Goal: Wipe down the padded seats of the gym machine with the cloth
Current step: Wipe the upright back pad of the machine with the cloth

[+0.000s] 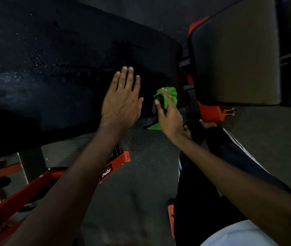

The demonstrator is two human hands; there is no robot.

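A long black padded bench pad (56, 71) fills the upper left, with wet specks on its surface. My left hand (121, 102) lies flat on it near its right end, fingers straight. Just to the right, my right hand (169, 118) grips a bunched green cloth (169, 95) with a dark patch, at the pad's lower right corner. A second black padded seat (235, 55) stands to the upper right, apart from both hands.
The machine's red steel frame (116, 166) runs below the long pad, and a red bracket (212, 113) sits under the second seat. Speckled grey rubber floor (146, 183) lies between them. My leg in dark striped trousers (230, 148) is at right.
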